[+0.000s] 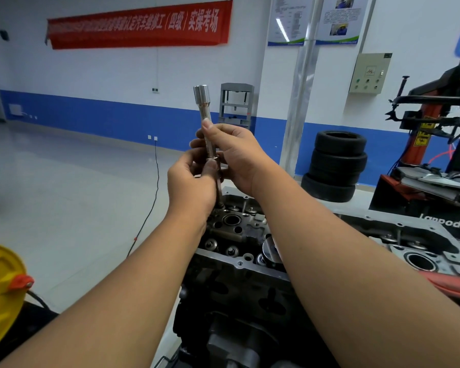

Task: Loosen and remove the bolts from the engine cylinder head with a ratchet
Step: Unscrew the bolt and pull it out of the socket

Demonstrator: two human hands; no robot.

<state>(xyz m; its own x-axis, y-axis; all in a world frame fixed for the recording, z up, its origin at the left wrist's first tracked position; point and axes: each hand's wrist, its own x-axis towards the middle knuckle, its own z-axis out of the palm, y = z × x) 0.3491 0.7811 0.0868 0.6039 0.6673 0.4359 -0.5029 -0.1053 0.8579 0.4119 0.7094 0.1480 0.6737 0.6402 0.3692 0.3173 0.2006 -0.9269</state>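
Observation:
A long chrome socket extension stands upright above the engine cylinder head, its wide end at the top. My right hand grips its shaft with the thumb along it. My left hand pinches a long bolt just under the tool's lower end, where a washer ring shows. The bolt's lower part hangs over the head's far end. No ratchet handle is visible.
A second cylinder head or cover lies to the right. Stacked tyres and a red tyre changer stand behind. A yellow container is at the left edge. A black cable runs across the floor.

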